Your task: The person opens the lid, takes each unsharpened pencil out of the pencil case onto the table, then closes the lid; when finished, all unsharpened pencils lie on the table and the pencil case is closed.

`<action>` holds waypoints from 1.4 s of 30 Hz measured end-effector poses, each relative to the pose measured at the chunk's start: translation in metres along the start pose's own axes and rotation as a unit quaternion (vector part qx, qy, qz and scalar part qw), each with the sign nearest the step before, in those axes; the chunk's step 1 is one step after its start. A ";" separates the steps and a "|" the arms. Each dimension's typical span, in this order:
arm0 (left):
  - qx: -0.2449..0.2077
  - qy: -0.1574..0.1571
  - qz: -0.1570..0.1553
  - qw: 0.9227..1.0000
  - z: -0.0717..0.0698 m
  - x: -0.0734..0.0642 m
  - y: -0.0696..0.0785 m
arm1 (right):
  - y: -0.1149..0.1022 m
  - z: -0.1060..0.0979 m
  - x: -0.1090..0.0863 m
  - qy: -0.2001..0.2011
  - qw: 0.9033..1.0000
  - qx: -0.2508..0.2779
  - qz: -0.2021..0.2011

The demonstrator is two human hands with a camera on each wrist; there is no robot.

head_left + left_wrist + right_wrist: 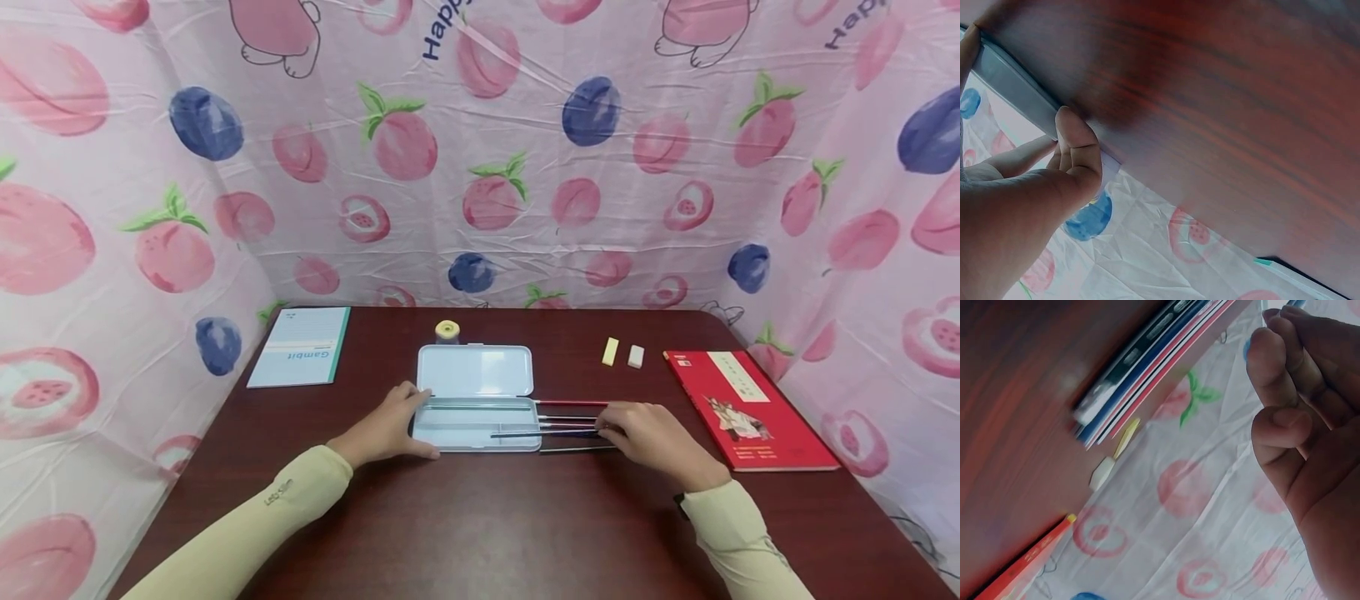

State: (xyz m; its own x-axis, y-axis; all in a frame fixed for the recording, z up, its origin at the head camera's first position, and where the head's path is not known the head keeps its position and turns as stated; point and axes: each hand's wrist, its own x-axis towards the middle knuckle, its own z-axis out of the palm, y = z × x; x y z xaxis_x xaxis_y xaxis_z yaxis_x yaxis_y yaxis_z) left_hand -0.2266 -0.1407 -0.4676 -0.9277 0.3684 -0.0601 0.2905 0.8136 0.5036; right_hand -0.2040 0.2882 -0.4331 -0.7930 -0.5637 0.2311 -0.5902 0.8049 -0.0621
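A pale blue pencil case [480, 438] lies with its lid [475, 372] folded back on the table. My left hand [390, 423] grips the case's left end, thumb at the front corner and fingers toward the hinge; the left wrist view shows the thumb [1075, 128] against the case's side [1016, 81]. With thumb and fingertips my right hand [648, 433] pinches a thin dark pencil [551, 432], whose far end reaches over the case's front compartment. Several pens and pencils [1154, 369], in red, blue, white and dark green, lie together beyond the case's right end, below that hand.
A yellow-topped round container [447, 332] stands behind the lid. At the back right lie a yellow block [611, 351] and a white eraser [636, 357]. A red book [750, 412] lies far right, a light blue notebook [300, 346] far left. Patterned cloth [480, 208] hangs behind the table.
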 end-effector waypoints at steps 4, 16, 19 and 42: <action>0.001 0.002 -0.001 1.000 0.000 0.000 0.000 | 0.006 -0.003 -0.009 -0.018 1.000 0.005 0.013; 0.001 0.002 -0.003 1.000 0.001 0.000 -0.001 | 0.017 -0.008 -0.023 -0.062 0.997 0.033 0.044; 0.000 0.002 -0.003 1.000 0.001 0.000 -0.001 | 0.018 -0.007 -0.024 -0.072 0.995 0.037 0.050; -0.004 0.000 -0.003 1.000 0.000 0.000 -0.001 | 0.020 0.003 -0.025 -0.099 0.992 0.038 0.062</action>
State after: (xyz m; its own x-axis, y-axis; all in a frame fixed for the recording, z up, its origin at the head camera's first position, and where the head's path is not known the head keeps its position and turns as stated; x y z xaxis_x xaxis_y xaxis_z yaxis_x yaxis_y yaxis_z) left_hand -0.2268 -0.1412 -0.4678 -0.9297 0.3629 -0.0628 0.2828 0.8127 0.5094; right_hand -0.1965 0.3180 -0.4429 -0.8697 -0.4930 0.0227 -0.4904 0.8581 -0.1520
